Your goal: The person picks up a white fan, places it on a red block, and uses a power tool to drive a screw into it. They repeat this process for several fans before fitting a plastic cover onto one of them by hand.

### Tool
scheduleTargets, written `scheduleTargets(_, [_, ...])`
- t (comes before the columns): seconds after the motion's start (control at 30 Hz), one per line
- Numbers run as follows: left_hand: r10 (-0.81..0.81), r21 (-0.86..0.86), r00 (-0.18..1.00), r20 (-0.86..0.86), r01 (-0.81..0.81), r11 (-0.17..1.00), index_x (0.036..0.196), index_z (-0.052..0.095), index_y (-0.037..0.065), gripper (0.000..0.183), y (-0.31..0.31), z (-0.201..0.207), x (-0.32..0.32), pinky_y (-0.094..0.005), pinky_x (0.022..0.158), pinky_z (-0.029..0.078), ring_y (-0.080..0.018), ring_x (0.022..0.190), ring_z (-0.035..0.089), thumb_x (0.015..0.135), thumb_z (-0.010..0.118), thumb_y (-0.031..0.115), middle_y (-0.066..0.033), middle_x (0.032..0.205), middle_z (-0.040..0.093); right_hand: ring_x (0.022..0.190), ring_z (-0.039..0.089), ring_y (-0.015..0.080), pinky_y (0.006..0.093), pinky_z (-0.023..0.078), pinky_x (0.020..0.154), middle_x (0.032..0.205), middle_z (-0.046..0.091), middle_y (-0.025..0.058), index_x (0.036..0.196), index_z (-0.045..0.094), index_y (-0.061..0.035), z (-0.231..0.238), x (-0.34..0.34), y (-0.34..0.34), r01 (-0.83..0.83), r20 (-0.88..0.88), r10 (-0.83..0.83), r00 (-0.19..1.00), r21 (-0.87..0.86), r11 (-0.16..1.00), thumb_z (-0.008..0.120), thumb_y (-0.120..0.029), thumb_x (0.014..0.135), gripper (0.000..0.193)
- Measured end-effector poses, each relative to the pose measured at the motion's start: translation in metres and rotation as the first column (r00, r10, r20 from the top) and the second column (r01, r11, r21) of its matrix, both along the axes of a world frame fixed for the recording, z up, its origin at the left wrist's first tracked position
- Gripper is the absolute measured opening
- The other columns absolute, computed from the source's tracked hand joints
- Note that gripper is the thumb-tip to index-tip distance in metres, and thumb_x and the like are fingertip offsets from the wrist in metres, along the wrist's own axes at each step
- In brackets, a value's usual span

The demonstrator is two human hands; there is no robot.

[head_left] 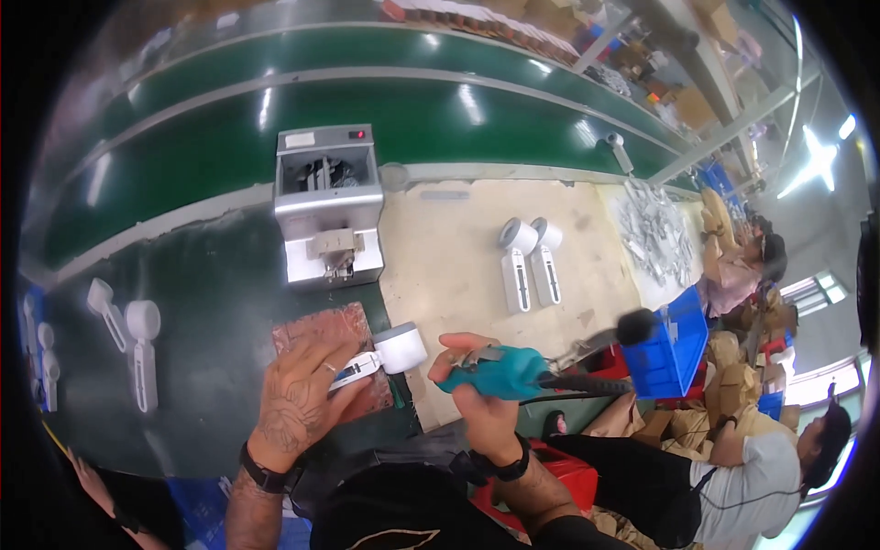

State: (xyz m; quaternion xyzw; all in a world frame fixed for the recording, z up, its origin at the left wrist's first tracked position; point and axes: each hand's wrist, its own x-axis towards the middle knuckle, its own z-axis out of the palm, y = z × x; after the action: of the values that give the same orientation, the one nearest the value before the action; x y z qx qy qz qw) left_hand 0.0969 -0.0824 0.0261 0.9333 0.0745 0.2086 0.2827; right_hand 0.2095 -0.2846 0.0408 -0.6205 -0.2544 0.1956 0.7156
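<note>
My left hand (295, 399) is closed around the handle of a white spoon-shaped device (401, 348) with a round cup head. The device lies over a worn reddish-brown pad (316, 323), its cup pointing right. My right hand (484, 414) grips a teal electric screwdriver (506, 371) held sideways, a dark cord trailing right. The screwdriver is close to the cup but apart from it; its tip is hard to make out. Beyond my left hand stands a grey screw feeder (327, 206) with dark small pieces in its tray.
Two similar white devices (519, 266) lie side by side on tan sheeting (440, 266). Others (142, 353) rest on the green bench at left. Farther right are a heap of small grey parts (655, 234) and a blue crate (667, 353). People (747, 481) are at right.
</note>
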Motion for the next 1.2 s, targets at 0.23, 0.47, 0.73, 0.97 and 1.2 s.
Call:
scheduleTargets(0.23, [0.023,0.002,1.0,0.015,-0.023,1.0,0.112,0.068,0.006,0.038,0.006,-0.019,0.004,-0.039,0.082,0.051,-0.0287,0.096,0.062,0.076,0.079,0.014,-0.0076,0.104,0.067,0.088,0.062,0.0245,0.0376,0.051,0.081,0.088,0.06,0.0098,0.122,0.054,0.0046,-0.009,0.0,0.02,-0.048,-0.031,0.048,0.998,0.007,0.999,0.068,-0.054,0.09,0.068])
scheduleTargets(0.47, [-0.024,-0.029,0.995,0.099,0.027,0.999,0.109,0.069,0.009,0.035,0.006,-0.028,0.004,-0.0371,0.077,0.054,-0.027,0.092,0.064,0.077,0.08,0.015,-0.0061,0.103,0.069,0.068,0.051,0.0182,0.0329,0.042,0.063,0.075,0.048,0.005,0.114,0.049,-0.0001,0.009,-0.002,0.028,-0.031,0.06,0.024,0.998,0.116,0.993,0.054,-0.071,0.091,0.074])
scheduleTargets(0.73, [-0.02,-0.084,0.982,0.189,0.037,0.996,0.102,0.07,0.008,0.032,0.01,-0.036,0.001,-0.0359,0.073,0.054,-0.0258,0.087,0.063,0.073,0.083,0.015,-0.0048,0.099,0.069,0.059,0.046,0.0151,0.0307,0.039,0.058,0.071,0.046,0.0017,0.103,0.048,-0.0054,0.022,-0.005,0.071,-0.056,0.125,0.037,0.991,0.148,0.987,0.05,-0.076,0.089,0.072])
scheduleTargets(0.97, [0.0,-0.087,0.998,0.056,0.005,0.996,0.106,0.072,0.01,0.033,0.026,-0.029,0.01,-0.0405,0.086,0.051,-0.0267,0.093,0.059,0.081,0.078,0.032,-0.0042,0.099,0.066,0.059,0.047,0.0161,0.0311,0.04,0.057,0.068,0.047,0.0029,0.093,0.052,-0.007,0.033,0.032,0.113,-0.128,0.109,0.097,0.989,0.33,0.935,0.052,-0.068,0.093,0.061])
scheduleTargets(1.2, [-0.058,-0.09,0.996,0.061,0.063,0.994,0.122,0.07,0.017,0.046,0.03,-0.039,0.007,-0.0426,0.094,0.048,-0.0242,0.1,0.059,0.083,0.077,0.039,-0.001,0.109,0.066,0.066,0.056,0.0183,0.033,0.048,0.063,0.073,0.054,0.0062,0.107,0.057,0.0034,0.03,0.058,0.164,-0.18,0.239,0.107,0.965,0.307,0.935,0.058,-0.048,0.1,0.052])
